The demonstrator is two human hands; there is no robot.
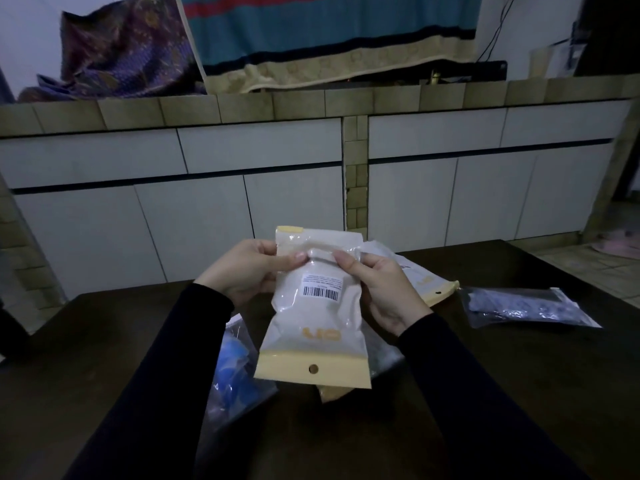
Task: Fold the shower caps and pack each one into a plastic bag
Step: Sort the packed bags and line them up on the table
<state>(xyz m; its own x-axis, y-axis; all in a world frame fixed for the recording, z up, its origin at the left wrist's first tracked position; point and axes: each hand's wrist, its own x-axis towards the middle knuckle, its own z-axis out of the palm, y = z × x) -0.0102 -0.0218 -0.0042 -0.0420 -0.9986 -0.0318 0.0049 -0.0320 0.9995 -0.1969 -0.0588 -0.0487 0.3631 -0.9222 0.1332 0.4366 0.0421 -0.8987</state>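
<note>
I hold a white plastic bag [311, 317] with a yellow strip, a punched hole and a barcode label above the dark table [485, 393]. My left hand [247, 271] pinches its left upper edge, and my right hand [384, 285] pinches the right side near the top. The bag looks filled, but its contents are hidden. A blue shower cap in a clear bag [235, 372] lies under my left forearm. A dark shower cap in a clear bag [526, 306] lies at the right.
More white and yellow bags [433, 289] lie on the table behind my right hand, and another one [332, 393] peeks out below the held bag. White cabinet fronts [242, 188] under a tiled counter stand beyond the table.
</note>
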